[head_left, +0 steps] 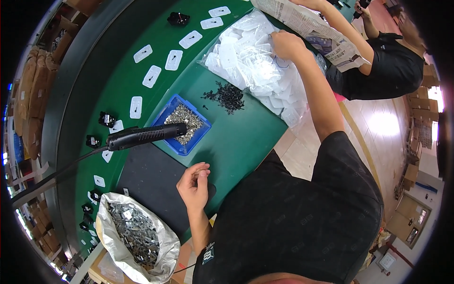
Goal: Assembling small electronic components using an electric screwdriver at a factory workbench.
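My left hand [193,186] hovers over the near edge of the green work table, its fingers curled in toward the thumb. Whatever it may hold is hidden. Stretched far forward, my right hand [287,45] has its fingertips closed at the edge of a heap of clear plastic trays [257,57] in an open clear bag. A pile of small black parts [228,98] lies between the trays and a blue bin [205,128] of small metal pieces [182,118]. Above the bin, a black corded electric screwdriver [147,135] hangs on a slant.
On the green belt [123,75] lie several small trays [173,60] with dark parts, plus black assemblies [178,19]. A silvery sack [111,232] of metal plates stands near left, beside a black mat [151,177]. Far right, a co-worker [378,66] sits by newspaper sheets [326,40].
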Motion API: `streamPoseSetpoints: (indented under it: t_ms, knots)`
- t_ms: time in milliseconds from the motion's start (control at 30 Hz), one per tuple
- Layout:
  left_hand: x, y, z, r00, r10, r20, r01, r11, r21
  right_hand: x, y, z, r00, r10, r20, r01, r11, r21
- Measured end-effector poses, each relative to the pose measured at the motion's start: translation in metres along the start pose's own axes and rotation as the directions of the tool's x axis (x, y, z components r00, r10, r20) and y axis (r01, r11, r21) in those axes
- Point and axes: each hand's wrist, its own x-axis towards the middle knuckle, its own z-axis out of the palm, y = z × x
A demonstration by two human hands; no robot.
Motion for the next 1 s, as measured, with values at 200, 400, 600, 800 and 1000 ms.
streamPoseSetpoints:
  t_ms: [200, 400, 600, 800, 1000]
  knots:
    - [0.010, 0.009, 0.019, 0.997, 0.074, 0.029, -0.077, 0.989, 0.129, 0.001, 0.014, 0.007, 0.976, -0.064, -0.208, 0.109, 0.971, 0.212]
    - [0.073, 0.060, 0.105, 0.706, 0.560, 0.433, -0.705, 0.610, 0.361, -0.006, 0.003, 0.002, 0.889, -0.236, -0.392, 0.281, 0.958, 0.062]
    - [0.130, 0.031, 0.182, 0.571, 0.513, 0.641, -0.812, 0.242, 0.531, 0.019, 0.017, 0.017, 0.811, -0.419, -0.408, 0.568, 0.731, 0.379]
    - [0.131, 0.022, 0.179, 0.589, 0.562, 0.581, -0.788, 0.242, 0.566, 0.027, -0.002, 0.011, 0.819, -0.495, -0.292, 0.574, 0.716, 0.397]
    - [0.126, 0.023, 0.160, 0.628, 0.571, 0.528, -0.750, 0.264, 0.606, 0.013, -0.042, 0.012, 0.797, -0.469, -0.380, 0.604, 0.628, 0.491]
